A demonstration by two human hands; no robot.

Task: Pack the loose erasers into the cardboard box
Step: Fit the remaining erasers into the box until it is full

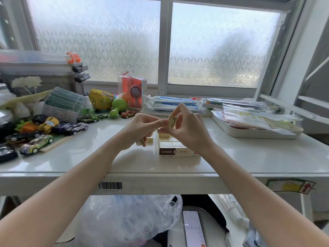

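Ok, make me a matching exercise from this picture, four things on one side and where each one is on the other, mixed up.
Things:
1. eraser
2. box
3. toy cars
4. tray

Places:
A. on the table's right side, holding plastic packets
B. pinched between both hands above the table
C. on the table's left side
D. on the table just below the hands, open, with erasers packed inside

Pairs: 1-B, 2-D, 3-C, 4-A
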